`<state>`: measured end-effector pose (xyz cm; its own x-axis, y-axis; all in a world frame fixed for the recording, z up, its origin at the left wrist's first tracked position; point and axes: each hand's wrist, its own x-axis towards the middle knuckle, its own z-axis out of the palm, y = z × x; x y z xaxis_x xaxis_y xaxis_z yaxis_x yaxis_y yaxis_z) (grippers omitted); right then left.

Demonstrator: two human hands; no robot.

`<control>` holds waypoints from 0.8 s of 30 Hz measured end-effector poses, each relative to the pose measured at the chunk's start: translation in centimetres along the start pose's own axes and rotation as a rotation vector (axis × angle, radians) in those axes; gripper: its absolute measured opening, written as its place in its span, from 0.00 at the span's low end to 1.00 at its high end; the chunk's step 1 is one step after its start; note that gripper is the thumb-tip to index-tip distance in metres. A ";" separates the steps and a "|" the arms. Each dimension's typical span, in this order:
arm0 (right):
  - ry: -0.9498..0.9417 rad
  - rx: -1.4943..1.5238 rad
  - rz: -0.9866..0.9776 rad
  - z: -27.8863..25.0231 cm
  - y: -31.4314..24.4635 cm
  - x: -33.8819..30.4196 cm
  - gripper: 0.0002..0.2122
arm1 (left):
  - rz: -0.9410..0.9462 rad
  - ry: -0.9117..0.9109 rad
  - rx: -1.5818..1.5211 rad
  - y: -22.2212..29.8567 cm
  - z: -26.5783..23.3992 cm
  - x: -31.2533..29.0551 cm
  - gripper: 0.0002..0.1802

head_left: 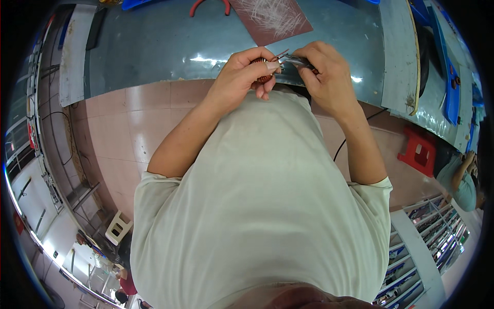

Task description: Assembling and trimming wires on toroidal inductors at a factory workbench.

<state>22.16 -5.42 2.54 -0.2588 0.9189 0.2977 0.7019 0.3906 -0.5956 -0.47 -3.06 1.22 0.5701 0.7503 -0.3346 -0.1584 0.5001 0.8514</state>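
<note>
Copper wire, shiny and orange-brown, goes round and round a small coil (264, 79). The coil is in the left hand (242, 72), at the near edge of the grey metal surface (154, 59), close to the front of the pale shirt (267, 165). The thumb lies on top and bent fingers sit behind, making a firm little pinch. The right hand (325, 74) is curled round a hand tool (299, 60) with a silver tip. It looks like pliers, but the fingers hide much of it.

Two or so wire ends (281, 53) poke out of the coil toward the tool. I think the coil is held this way so the ends are free and easy to get at. Holding both things near the body likely helps the person see and keep steady. I cannot tell if the tip touches a wire or is just beside it.

At the far edge of the surface lies a flat, red-brown board (292, 26), all over pale, scratchy lines. To its left are smooth, curved red handles (226, 6). Near the far left corner is a long, dark bar (96, 28). The metal is smooth and shines in bright patches.
</note>
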 end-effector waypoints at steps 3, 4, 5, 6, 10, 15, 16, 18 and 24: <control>-0.018 -0.008 0.009 0.2 0.0 0.1 0.09 | 0.003 -0.012 0.021 -0.1 -0.2 0.1 0.12; -0.020 -0.008 0.008 0.3 0.0 0.1 0.09 | 0.002 -0.015 0.016 -0.1 -0.3 0.1 0.12; 0.004 0.005 0.021 0.3 0.1 0.1 0.10 | 0.000 -0.018 0.012 -0.1 -0.4 0.1 0.12; 0.026 0.018 0.033 0.3 0.1 0.1 0.10 | 0.000 -0.016 0.011 -0.1 -0.5 0.1 0.12; 0.037 -0.042 0.031 0.0 0.1 0.5 0.10 | 0.008 -0.036 0.026 -0.2 -0.6 0.0 0.11; -0.005 -0.157 -0.039 0.5 0.5 0.4 0.10 | -0.001 -0.046 0.018 -0.2 -0.5 0.2 0.11; -0.006 -0.156 -0.041 0.7 0.8 0.3 0.10 | -0.004 -0.051 0.048 -0.3 -0.4 0.1 0.10; -0.052 -0.086 -0.006 1.0 1.6 0.2 0.10 | -0.010 -0.058 0.078 -0.2 -0.2 0.1 0.10; -0.101 0.030 0.055 1.8 2.4 1.4 0.10 | 0.096 -0.060 0.339 0.2 -1.2 0.7 0.11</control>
<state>22.28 -3.16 0.22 -0.2873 0.9392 0.1880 0.6970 0.3396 -0.6316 -1.08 -1.93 0.68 0.6136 0.7553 -0.2305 0.0568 0.2489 0.9669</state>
